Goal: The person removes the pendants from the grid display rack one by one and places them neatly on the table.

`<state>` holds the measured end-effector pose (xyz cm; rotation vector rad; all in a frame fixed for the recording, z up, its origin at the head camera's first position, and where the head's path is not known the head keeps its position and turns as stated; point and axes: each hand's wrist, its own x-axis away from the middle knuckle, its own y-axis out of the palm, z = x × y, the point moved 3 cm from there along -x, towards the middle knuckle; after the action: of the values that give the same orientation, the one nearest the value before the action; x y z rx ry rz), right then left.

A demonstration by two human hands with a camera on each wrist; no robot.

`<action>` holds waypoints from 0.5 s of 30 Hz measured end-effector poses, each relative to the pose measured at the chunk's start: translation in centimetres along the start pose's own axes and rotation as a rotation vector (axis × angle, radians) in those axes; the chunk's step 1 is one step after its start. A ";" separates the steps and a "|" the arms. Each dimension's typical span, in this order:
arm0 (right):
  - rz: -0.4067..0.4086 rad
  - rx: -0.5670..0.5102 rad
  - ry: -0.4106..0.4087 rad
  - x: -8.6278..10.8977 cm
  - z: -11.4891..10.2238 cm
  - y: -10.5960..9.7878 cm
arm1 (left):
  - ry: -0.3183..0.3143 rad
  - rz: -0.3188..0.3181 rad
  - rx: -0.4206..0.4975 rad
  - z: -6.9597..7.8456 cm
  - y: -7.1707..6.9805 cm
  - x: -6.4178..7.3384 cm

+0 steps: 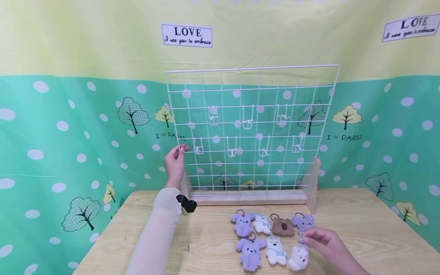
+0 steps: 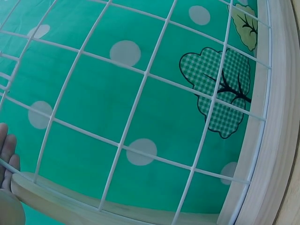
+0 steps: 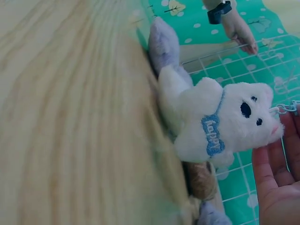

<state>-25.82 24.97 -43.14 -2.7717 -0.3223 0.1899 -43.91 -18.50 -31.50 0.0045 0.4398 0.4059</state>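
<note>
In the head view my left hand [image 1: 175, 162] grips the left edge wire of a white wire grid rack [image 1: 252, 68] that stands in a wooden base. Its fingers [image 2: 7, 152] show at the lower left of the left wrist view. At the lower right, my right hand [image 1: 326, 242] pinches the metal clasp [image 1: 302, 238] of a white plush keychain [image 1: 299, 258]. The right wrist view shows this plush's dark nose and blue bow with lettering [image 3: 212, 136]. Behind that hand lies a purple plush keychain [image 1: 303, 222], partly covered.
Several white hooks [image 1: 247, 122] hang on the grid in two rows. On the wooden table [image 1: 113, 236] lie two more purple plushes [image 1: 251, 254], two white ones [image 1: 275, 250] and a brown one [image 1: 283, 227]. A patterned green and yellow cloth [image 1: 51, 152] hangs behind.
</note>
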 end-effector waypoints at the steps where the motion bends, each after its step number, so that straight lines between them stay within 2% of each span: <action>1: -0.006 -0.004 0.021 0.0 0.2 0.0 | 0.000 -0.001 0.001 0.1 0.0 0.0; 7: -0.022 -0.058 0.024 -0.5 1.3 0.2 | -0.016 -0.001 0.001 0.3 -0.1 0.3; 11: -0.002 -0.087 0.023 -1.1 1.9 0.3 | -0.019 -0.004 0.004 0.3 -0.1 0.2; 15: 0.040 -0.086 0.067 -1.4 2.3 0.3 | -0.015 -0.007 0.007 0.2 -0.1 0.2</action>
<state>-27.47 25.10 -45.22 -2.8634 -0.2645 0.0946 -43.62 -18.48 -31.45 0.0123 0.4263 0.3975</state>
